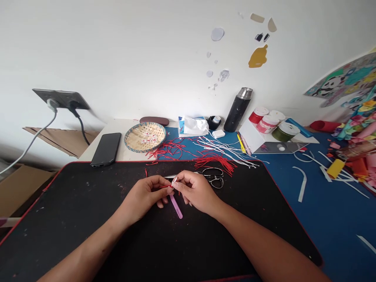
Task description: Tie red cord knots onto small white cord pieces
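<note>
Above the black mat, my left hand (147, 194) and my right hand (198, 192) meet fingertip to fingertip. Between them is a small piece of red cord (166, 187), pinched by my left thumb and forefinger. My right thumb and forefinger close on the same small work, where a bit of white also shows; the fingers cover most of it. A flat purple stick (176, 207) lies below the fingertips, its upper end hidden by them. Just behind my right hand lies a pair of scissors (216, 182), partly covered by it.
Red cords (216, 162) and white cords (226, 149) lie behind the mat (88, 203). A woven basket (132, 143) holds small red-and-white pieces. A phone (106, 149) lies left; a black flask (237, 111), tissue pack (192, 127) and lidded jars (284, 131) stand at the back.
</note>
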The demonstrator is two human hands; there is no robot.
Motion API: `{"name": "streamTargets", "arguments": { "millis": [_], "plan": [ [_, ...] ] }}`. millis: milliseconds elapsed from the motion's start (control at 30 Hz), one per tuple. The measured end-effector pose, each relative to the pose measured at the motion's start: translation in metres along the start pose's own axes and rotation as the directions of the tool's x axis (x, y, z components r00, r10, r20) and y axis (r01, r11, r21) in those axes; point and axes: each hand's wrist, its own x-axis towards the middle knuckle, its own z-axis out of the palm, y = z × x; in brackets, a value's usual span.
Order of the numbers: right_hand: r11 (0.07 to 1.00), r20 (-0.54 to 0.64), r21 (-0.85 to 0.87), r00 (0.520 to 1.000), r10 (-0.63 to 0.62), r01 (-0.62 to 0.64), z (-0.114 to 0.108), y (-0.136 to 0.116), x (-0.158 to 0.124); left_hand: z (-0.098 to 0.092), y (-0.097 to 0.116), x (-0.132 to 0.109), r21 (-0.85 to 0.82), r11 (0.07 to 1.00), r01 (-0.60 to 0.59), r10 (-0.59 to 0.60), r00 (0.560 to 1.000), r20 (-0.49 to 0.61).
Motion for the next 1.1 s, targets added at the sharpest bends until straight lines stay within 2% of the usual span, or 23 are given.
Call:
{"name": "streamTargets", "arguments": {
  "millis": [333, 567, 800, 933, 1000, 1100],
  "plan": [
    [0.999, 0.047, 0.027, 0.999, -0.028, 0.027, -0.003, 0.002, 0.002, -0.003, 0.008, -0.001, -0.11, 0.987, 0.117, -0.11, 0.991, 0.071],
    [0.999, 0.056, 0.05, 0.998, -0.023, 0.02, -0.001, 0.0, 0.001, -0.002, 0.007, -0.001, -0.086, 0.991, 0.104, -0.098, 0.993, 0.068],
    [0.999, 0.041, -0.036, 0.998, -0.037, 0.039, -0.003, -0.001, 0.0, -0.007, 0.006, 0.0, -0.093, 0.993, 0.066, -0.059, 0.996, 0.072],
    [0.976, -0.021, -0.2, 0.996, -0.088, 0.082, -0.002, -0.004, -0.003, -0.014, 0.004, 0.003, -0.239, 0.97, -0.046, 0.032, 0.997, -0.063],
    [0.932, -0.027, -0.348, 0.992, -0.122, 0.105, 0.0, -0.007, -0.005, -0.017, 0.003, 0.004, -0.313, 0.946, -0.088, 0.051, 0.991, -0.126],
    [0.828, 0.017, -0.547, 0.99, -0.138, 0.125, 0.005, -0.012, -0.008, -0.017, 0.001, 0.004, -0.369, 0.923, -0.11, 0.057, 0.987, -0.152]
  ]
}}
